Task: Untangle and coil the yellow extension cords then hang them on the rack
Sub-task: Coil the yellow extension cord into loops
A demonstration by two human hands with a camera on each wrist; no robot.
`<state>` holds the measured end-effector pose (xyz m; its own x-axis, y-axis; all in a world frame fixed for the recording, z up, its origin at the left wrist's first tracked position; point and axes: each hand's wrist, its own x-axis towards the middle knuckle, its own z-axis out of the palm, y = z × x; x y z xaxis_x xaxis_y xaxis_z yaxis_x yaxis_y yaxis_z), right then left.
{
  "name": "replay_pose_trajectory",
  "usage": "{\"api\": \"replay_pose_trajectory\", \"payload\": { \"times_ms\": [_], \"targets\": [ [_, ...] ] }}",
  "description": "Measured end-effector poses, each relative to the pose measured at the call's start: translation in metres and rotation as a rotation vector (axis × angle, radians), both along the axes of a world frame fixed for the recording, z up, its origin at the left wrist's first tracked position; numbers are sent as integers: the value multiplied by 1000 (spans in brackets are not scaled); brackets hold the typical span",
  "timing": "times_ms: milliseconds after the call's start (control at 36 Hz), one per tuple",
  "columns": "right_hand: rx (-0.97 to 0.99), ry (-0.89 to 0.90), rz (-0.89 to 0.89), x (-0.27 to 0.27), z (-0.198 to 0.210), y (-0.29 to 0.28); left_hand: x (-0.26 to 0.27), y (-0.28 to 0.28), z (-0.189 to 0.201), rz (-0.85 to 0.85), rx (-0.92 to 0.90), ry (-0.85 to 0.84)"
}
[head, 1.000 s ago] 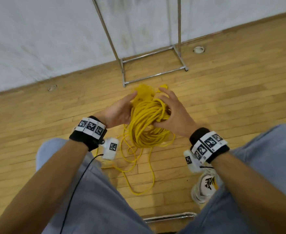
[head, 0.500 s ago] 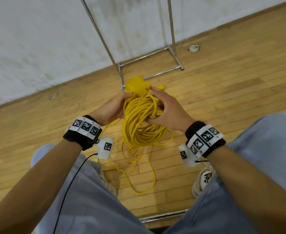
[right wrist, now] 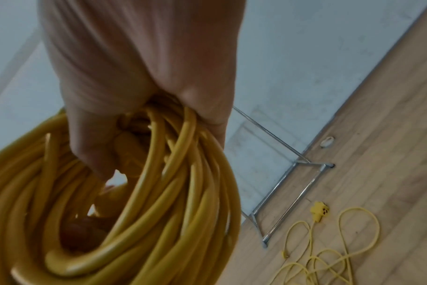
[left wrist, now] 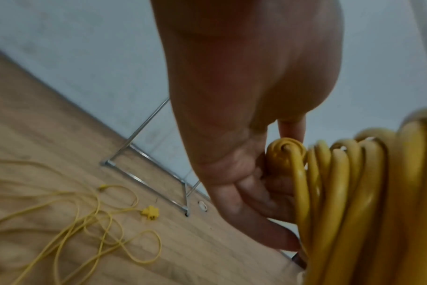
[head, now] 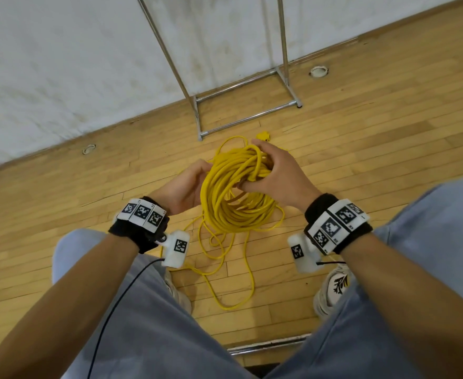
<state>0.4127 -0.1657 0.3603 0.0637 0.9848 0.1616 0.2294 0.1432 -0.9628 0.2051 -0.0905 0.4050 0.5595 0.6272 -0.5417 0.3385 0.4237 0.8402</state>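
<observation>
The right hand (head: 275, 177) grips a thick coil of yellow cord (head: 235, 203) at its upper part, the fingers wrapped over the bundled loops and the thumb tucked underneath; the right wrist view shows the strands (right wrist: 159, 192) passing through the closed fist (right wrist: 139, 77) and fanning out below it; the left hand (head: 183, 187) holds the coil's left edge, its fingers curled round a few strands, which the left wrist view shows pressed between the fingertips (left wrist: 263, 204) and the loops (left wrist: 341, 202); the coil hangs in the air between the person's knees, above a wooden floor (head: 388, 132); from its underside loose cord (head: 224, 269) trails down onto the floor in slack, overlapping loops between the two shoes; one white shoe (head: 331, 294) shows beside the right leg; a yellow plug block (head: 263, 136) lies on the floor just beyond the coil, near the foot of the metal rack (head: 241, 105); the rack stands against a pale wall (head: 74, 64), its two thin uprights rising out of view and its base bars resting on the floor; both wrists wear black bands with white printed tags; the person wears blue-grey trousers (head: 156, 337)
</observation>
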Motion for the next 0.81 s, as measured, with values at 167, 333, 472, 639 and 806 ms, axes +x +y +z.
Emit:
{"api": "replay_pose_trajectory", "payload": {
  "times_ms": [167, 333, 472, 639, 806],
  "targets": [
    [-51, 98, 44, 5, 4, 0, -11, -2, -10, 48, -126, -120],
    [-75, 60, 191, 0, 13, -4, -11, -12, -12, -44, 148, 112],
    [-139, -41, 258, 2, 13, -2, -16, -19, -19, -47, 92, 72],
    [-256, -27, 299, 1, 5, 0, -13, -31, -25, 31, -128, -64],
    [-392, 46, 286, -7, -6, 0, -10, -37, -26, -56, -99, -10]
  ]
}}
